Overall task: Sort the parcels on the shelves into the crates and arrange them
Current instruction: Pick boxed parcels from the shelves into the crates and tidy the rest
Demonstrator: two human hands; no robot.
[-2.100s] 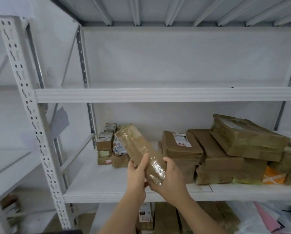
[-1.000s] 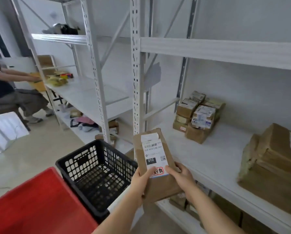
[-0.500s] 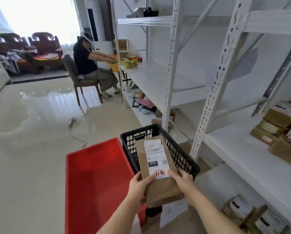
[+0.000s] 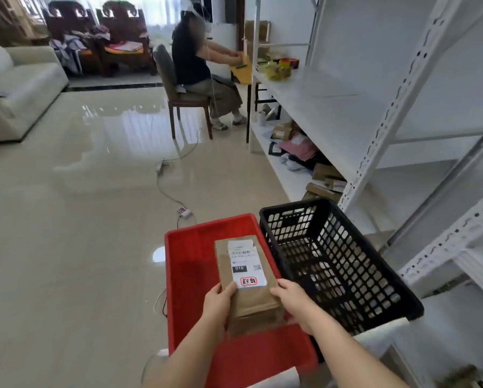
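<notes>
Gripped at its near end by the left hand (image 4: 217,302) and right hand (image 4: 292,299), a parcel (image 4: 245,284) is held over the red crate (image 4: 189,264), seemingly unsupported; the black crate (image 4: 346,275) sits just beside it.

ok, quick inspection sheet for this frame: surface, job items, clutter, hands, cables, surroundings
Surface: glossy tiled floor; white shelving on the right.
Job items: brown parcel, label up, held over the red crate; black crate beside it, nothing seen inside either.
Clutter: more parcels and bags on the low shelf.
Hands: left hand and right hand each have a grip on the parcel's near end.
Cables: white cable across the floor to a small plug block.
Surroundings: seated person at a far desk, sofa, wooden chairs.
</notes>
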